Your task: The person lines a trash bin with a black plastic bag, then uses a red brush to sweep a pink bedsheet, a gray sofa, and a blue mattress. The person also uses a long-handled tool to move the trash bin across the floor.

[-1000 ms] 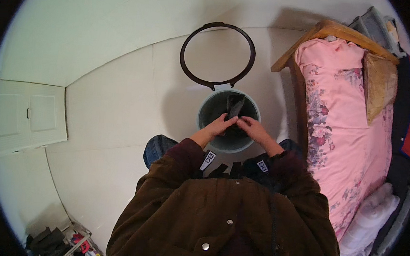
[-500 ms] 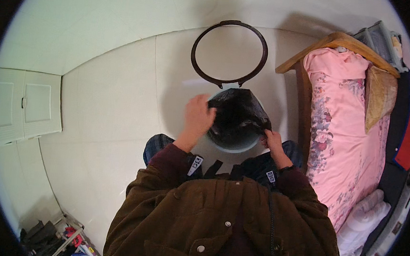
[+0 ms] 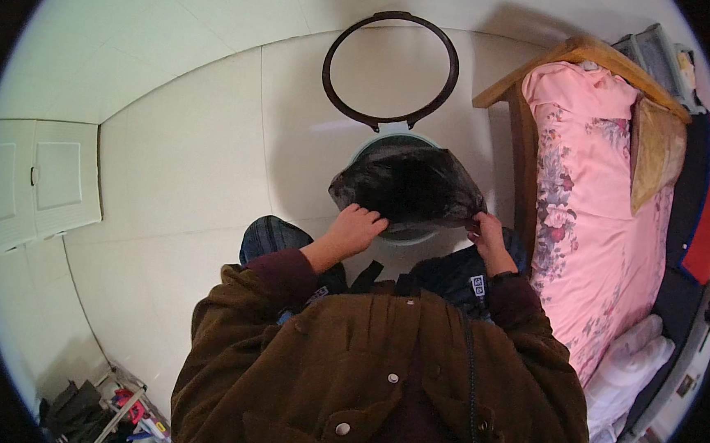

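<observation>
A: Item one, position?

B: Thin, glossy black plastic bag (image 3: 411,186), spread open over the mouth of a round pale blue-grey plastic bin (image 3: 393,142) on the pale tiled floor (image 3: 186,160). It lies straight ahead of the hands, just beyond the knees. Its opening stretches crosswise, left to right, between the two grips.

A: Hands?

B: Left hand (image 3: 356,230) closed over the near-left edge of the bag, knuckles up, fingers curled into the film. Right hand (image 3: 487,232) pinching the near-right edge, thumb side towards the bag. Both touch it; neither is plainly nearer, though the left sits closer to the bin's middle.

A: Appearance of the bag?

B: Crumpled, slack, with wrinkles catching light on the rim; the interior reads as a dark hollow. The far edge covers most of the bin's rim; only a sliver of blue shows at the back.

A: Adjacent entries?

B: Dark round hoop with two small tabs (image 3: 390,72), flat on the floor just beyond the bin. Wooden-framed bed with pink floral quilt (image 3: 587,205) to the right, near the right hand.
</observation>
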A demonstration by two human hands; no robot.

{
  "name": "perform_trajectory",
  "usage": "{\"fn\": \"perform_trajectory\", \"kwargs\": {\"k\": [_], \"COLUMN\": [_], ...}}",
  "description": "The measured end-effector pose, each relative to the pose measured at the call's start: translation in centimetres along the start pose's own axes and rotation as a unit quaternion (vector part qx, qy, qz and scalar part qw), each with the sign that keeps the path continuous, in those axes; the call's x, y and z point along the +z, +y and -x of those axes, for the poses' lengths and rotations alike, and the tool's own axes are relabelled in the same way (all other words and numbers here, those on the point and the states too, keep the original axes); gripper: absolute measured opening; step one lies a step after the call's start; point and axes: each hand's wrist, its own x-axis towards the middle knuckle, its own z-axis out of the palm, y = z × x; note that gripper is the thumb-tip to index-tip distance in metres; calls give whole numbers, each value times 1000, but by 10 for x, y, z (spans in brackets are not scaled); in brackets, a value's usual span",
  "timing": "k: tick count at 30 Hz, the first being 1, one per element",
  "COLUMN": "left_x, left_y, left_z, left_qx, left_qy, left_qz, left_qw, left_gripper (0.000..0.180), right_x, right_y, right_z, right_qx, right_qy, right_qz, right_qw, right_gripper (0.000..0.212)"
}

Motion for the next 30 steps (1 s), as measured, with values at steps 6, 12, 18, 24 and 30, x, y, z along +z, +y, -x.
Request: {"fn": "perform_trajectory", "kwargs": {"k": [6,12,18,24,30], "left_x": [18,62,29,-17,-1], "left_y": [15,-8,-82,-52,-21], "left_z": [37,41,1,-9,-16], "left_qx": [81,-65,-352,-404,-354], "left_qy": [-90,-122,-243,-40,160], "left_qz": [-71,-190,100,192,169], "left_qw": [990,972,898,893,906], "left_gripper": [30,21,31,55,68], "right_x": [1,9,5,-7,8], "right_y": [48,70,41,25,15], "right_z": [-26,-82,-101,-49,-30], "right_qx": [32,50,-9,-74,-397], "right_qy": [28,36,0,8,-54], "right_qz": [-7,159,126,-41,277], "right_qw": [999,985,992,996,874], "right_gripper": [27,22,30,43,54]}}
